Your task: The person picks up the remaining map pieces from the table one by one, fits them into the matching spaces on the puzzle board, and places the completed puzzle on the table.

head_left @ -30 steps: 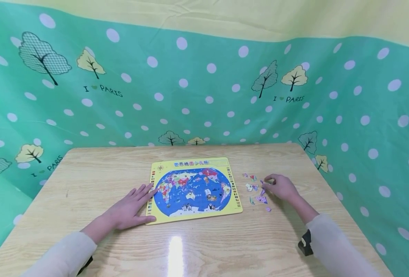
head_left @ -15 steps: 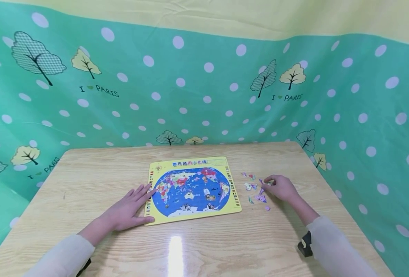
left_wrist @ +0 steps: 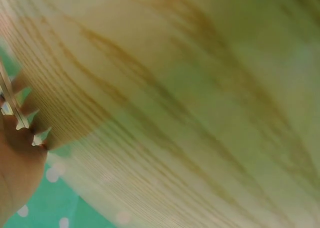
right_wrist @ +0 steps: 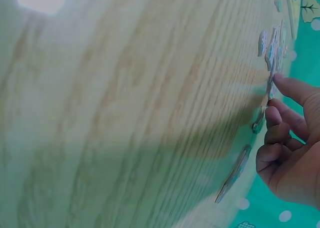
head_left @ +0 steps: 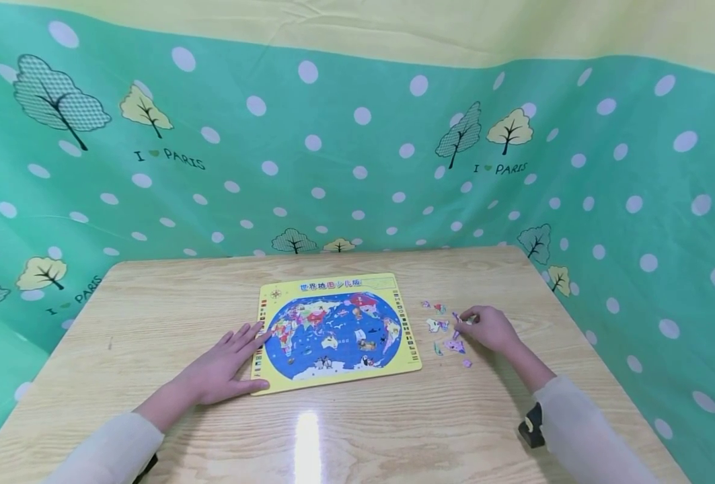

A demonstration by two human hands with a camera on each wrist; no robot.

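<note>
A yellow-bordered world map puzzle board (head_left: 333, 279) lies flat on the table. My left hand (head_left: 224, 366) rests on its left edge, fingers spread and thumb at the near corner. In the left wrist view only part of that hand (left_wrist: 20, 158) shows, beside the board's edge. To the board's right, my right hand (head_left: 487, 329) pinches a slim purple puzzle piece (head_left: 456, 331) between thumb and forefinger, low over the table. The right wrist view shows that piece (right_wrist: 271, 85) at the fingertips, with the other fingers curled in.
Several loose pieces lie around the right fingertips: a white-and-purple piece (head_left: 434, 325), a larger purple one (head_left: 455, 346), a green one (head_left: 438, 349) and a small pink one (head_left: 467, 364). A green dotted curtain (head_left: 309, 168) hangs behind the wooden table (head_left: 169, 289).
Both hands keep their places at the board and the purple piece. The whole scene shifts slightly left in view as the head camera turns a little.
</note>
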